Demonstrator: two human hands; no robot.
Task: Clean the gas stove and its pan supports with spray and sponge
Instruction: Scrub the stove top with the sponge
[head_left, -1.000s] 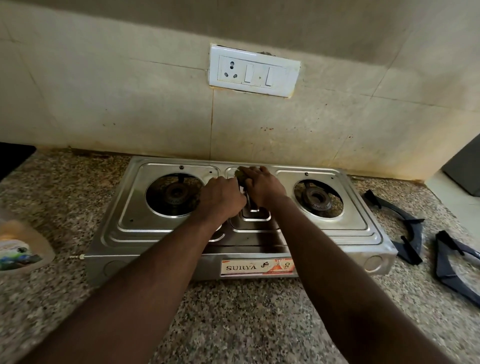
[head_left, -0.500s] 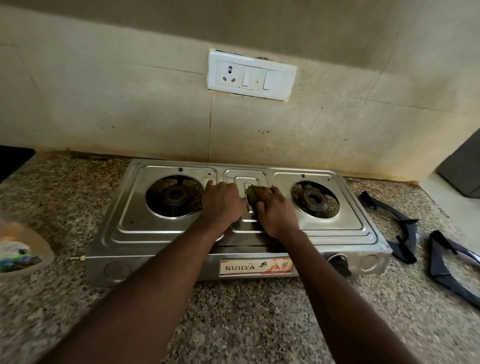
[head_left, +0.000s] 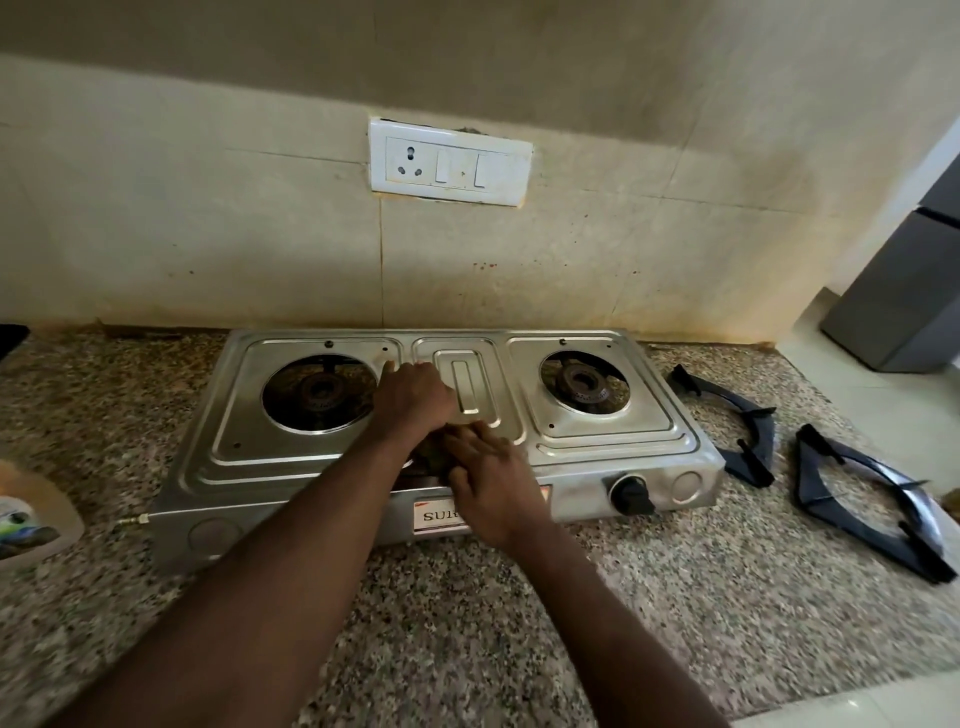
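1. The sponge (head_left: 432, 453) lies at the front middle of the stove (head_left: 597, 447), mostly hidden under the right hand (head_left: 488, 480); blur hides whether the fingers grip it or only press
2. The left hand (head_left: 413, 397) rests on the steel beside the left burner (head_left: 319, 392), holding nothing
3. The stove's label is half covered; a bottle (head_left: 26, 519) is cut off at the left edge
4. Two pan supports (head_left: 748, 467) lie on the counter (head_left: 467, 623), right of the stove

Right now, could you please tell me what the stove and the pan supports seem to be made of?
The stove looks like pressed stainless steel, shiny and reflective. The pan supports look like metal with a dark, slightly glossy coating, perhaps enamel.
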